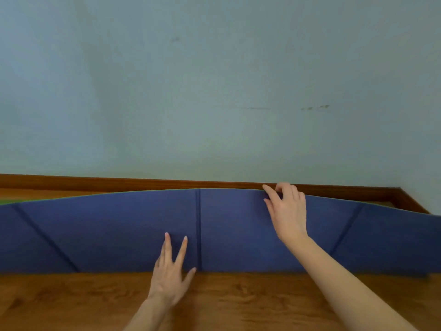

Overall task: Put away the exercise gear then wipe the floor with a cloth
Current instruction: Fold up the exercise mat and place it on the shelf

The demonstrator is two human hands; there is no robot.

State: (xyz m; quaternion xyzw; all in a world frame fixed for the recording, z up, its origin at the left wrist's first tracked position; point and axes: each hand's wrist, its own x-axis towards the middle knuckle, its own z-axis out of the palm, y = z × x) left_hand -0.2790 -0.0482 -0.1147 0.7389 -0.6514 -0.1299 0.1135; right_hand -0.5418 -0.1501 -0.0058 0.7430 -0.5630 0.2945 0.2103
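Observation:
A long dark blue folding exercise mat (pixel 114 225) with crease lines lies across the wooden floor, its far edge lifted and showing a thin green underside at the left. My right hand (pixel 286 211) pinches that raised far edge right of the centre crease. My left hand (pixel 171 271) rests flat with fingers spread on the mat's near edge, just left of the centre crease, holding nothing.
A wooden floor (pixel 238 302) runs under my arms. Behind the mat a brown skirting board (pixel 119 182) lines the pale blue-grey wall (pixel 214 91), which turns a corner at the far right.

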